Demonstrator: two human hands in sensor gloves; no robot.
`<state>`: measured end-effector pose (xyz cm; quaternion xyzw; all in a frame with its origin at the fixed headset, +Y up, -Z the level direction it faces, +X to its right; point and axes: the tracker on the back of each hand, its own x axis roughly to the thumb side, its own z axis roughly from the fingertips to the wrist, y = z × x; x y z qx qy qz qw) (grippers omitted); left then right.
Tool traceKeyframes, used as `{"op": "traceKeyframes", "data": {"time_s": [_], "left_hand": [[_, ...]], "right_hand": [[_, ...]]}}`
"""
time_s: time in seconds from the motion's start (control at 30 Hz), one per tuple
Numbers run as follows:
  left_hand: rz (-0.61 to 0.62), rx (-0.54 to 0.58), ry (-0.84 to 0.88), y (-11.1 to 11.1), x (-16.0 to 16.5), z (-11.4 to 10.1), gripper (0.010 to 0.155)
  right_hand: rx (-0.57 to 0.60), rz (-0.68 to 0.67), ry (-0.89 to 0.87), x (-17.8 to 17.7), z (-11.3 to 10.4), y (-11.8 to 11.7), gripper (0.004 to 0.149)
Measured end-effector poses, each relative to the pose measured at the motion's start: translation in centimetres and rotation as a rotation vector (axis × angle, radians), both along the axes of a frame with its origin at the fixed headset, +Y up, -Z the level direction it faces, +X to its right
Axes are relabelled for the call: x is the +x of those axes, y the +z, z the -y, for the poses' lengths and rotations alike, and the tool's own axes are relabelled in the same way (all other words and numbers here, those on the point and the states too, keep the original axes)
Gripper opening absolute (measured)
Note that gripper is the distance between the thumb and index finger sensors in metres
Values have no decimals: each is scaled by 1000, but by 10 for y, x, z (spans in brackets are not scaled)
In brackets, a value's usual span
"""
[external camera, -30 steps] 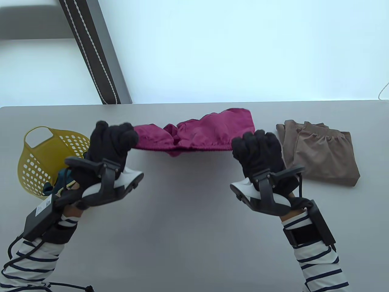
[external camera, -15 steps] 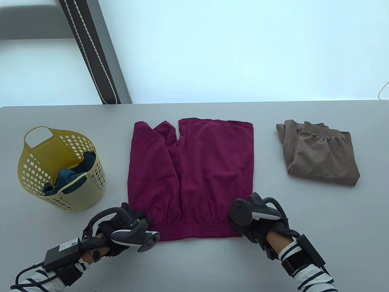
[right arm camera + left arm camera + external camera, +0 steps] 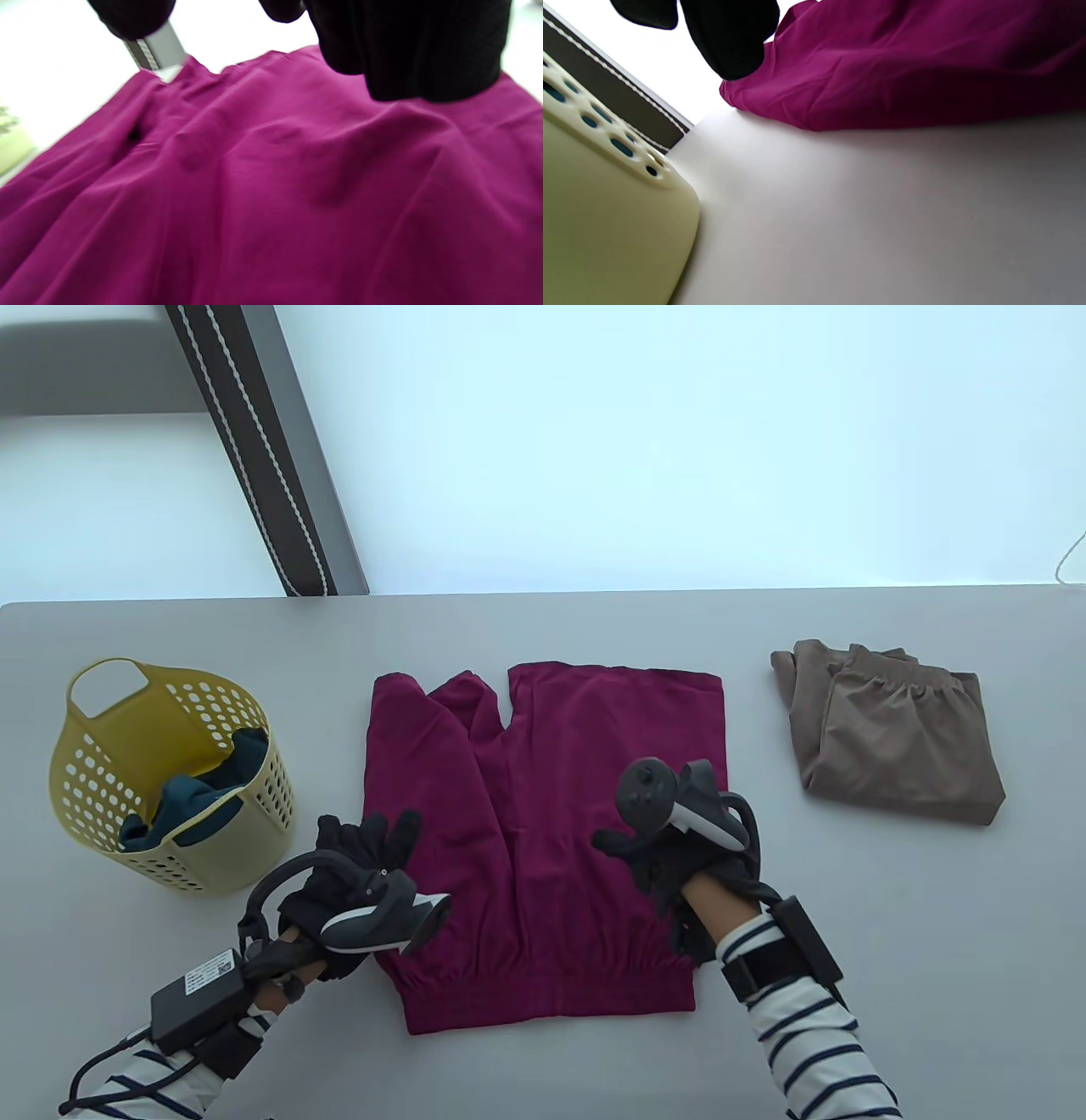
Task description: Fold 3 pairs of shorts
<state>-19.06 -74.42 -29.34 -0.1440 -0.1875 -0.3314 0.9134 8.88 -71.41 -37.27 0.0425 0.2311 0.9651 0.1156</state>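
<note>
Both hands off waistband since prev frame, left hand (image 3: 361, 857) & right hand (image 3: 670, 861) flat, fingers straight, on magenta shorts (image 3: 560, 763)

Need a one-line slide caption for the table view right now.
Both hands, left and right, flat on spread magenta shorts; folded tan shorts right, yellow basket left.

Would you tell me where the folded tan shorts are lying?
In the table view, the tan shorts lie on the table's right side, right of the magenta shorts.
</note>
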Motion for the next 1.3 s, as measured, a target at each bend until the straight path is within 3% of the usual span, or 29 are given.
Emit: {"op": "traceKeyframes", "data": {"time_s": [0.1, 0.13, 0.2, 0.27, 0.47, 0.53, 0.63, 0.7, 0.77, 0.83, 0.93, 1.0, 1.07, 1.17, 1.2, 1.23, 1.27, 1.3], "left_hand": [[-48, -113, -60, 0, 7, 12, 93], [-19, -123, -64, 6, 10, 15, 93], [52, -75, -90, 19, 16, 13, 92], [152, -98, -81, 41, 24, 7, 89], [369, -278, 45, 93, 45, -2, 76], [465, -343, 58, 108, 54, -1, 74], [513, -402, 79, 117, 62, 0, 72], [534, -400, 85, 114, 64, -3, 72], [495, -261, 134, 104, 62, -9, 78], [412, -51, 142, 84, 56, -17, 85], [267, 129, 30, 49, 50, -19, 88], [150, 94, -97, 25, 49, -9, 85], [71, 0, -205, 8, 48, 5, 74], [6, -130, -310, -3, 43, 20, 61], [-1, -104, -318, -4, 41, 20, 59], [27, -72, -304, -2, 40, 19, 58], [59, -88, -295, -1, 39, 16, 58], [58, -127, -272, 0, 34, 12, 59]], "right_hand": [[-153, 94, 118, -10, 23, -21, 89], [-98, 115, 209, -13, 26, -27, 88], [-135, 127, 277, -15, 32, -36, 88], [-154, 183, 310, -16, 36, -43, 89], [-227, 221, 194, -13, 52, -51, 89], [-218, 200, 122, -12, 61, -49, 85], [-157, 130, 150, -10, 67, -46, 79], [-130, 110, 147, -9, 67, -44, 78], [-93, 85, 104, -6, 63, -40, 80], [60, 76, 82, 1, 48, -34, 83], [204, 81, 94, 14, 20, -22, 84], [246, 96, 153, 21, 3, -14, 80], [182, 75, 252, 26, -3, -6, 73], [-38, 3, 346, 24, 13, 0, 72], [-147, -46, 371, 22, 29, 2, 73], [-172, -76, 375, 18, 36, 1, 77], [-80, -60, 474, 14, 38, -2, 79], [-84, -63, 489, 12, 41, -5, 80]]}}
